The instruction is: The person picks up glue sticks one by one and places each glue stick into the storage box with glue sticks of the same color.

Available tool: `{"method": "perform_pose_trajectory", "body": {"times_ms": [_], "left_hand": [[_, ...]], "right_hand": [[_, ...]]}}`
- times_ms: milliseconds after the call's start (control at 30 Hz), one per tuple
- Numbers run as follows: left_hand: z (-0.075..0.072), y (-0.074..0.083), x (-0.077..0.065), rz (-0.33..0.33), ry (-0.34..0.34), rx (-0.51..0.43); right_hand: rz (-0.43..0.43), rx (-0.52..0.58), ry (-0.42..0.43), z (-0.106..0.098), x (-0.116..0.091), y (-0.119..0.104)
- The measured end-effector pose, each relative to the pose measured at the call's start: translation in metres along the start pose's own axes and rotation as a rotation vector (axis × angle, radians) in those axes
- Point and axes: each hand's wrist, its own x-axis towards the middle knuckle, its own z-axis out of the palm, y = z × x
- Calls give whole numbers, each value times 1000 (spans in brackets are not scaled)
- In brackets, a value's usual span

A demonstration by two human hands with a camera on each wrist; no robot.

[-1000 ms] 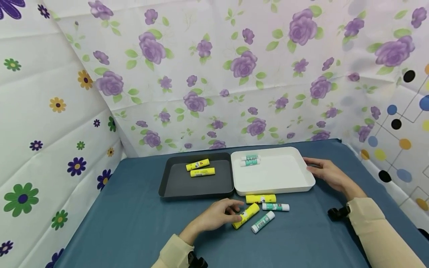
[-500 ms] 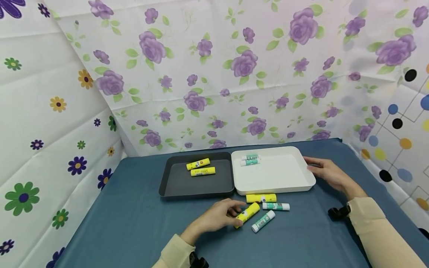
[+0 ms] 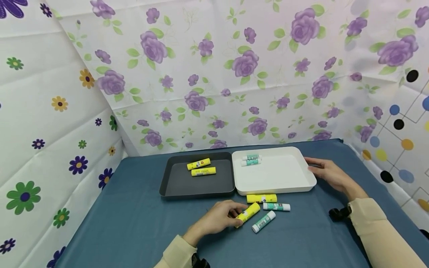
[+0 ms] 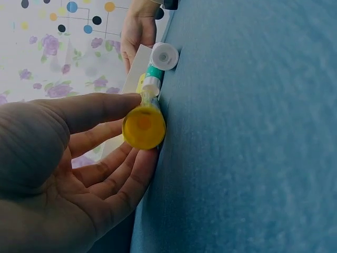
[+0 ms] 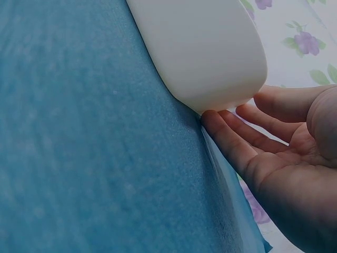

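Note:
My left hand (image 3: 219, 217) pinches a yellow glue stick (image 3: 249, 213) lying on the blue cloth, thumb on one side and fingers on the other. In the left wrist view the stick's round yellow end (image 4: 144, 128) faces the camera. My right hand (image 3: 330, 176) rests its fairly straight fingertips against the right end of the white tray (image 3: 278, 175); the right wrist view has the thumb near the rim. Close to the left hand lie another yellow glue stick (image 3: 262, 198) and two green-and-white glue sticks, one level (image 3: 276, 207) and one slanted (image 3: 263, 222).
A dark grey tray (image 3: 181, 186) adjoins the white one on the left and contains two yellow glue sticks (image 3: 203, 171). Two green-and-white glue sticks (image 3: 251, 162) lie inside the white tray. Floral cloth walls (image 3: 214, 123) rise behind the blue-covered table (image 3: 134, 223).
My left thumb and fingers have closed in on the slanted yellow glue stick, which stays nearly where it was. The right hand keeps its place at the white tray.

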Motion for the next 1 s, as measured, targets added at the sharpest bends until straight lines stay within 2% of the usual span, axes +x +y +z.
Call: {"method": "perform_pose_trajectory", "body": {"times_ms": [200, 533, 1000], "left_hand": [[-2, -1, -1, 14, 4, 11], [-1, -2, 0, -5, -13, 45], [-9, -2, -1, 11, 4, -26]], "right_hand": [[-2, 8, 0, 0, 0, 0], [-5, 12, -4, -1, 0, 0], [-9, 16, -3, -1, -1, 0]]}}
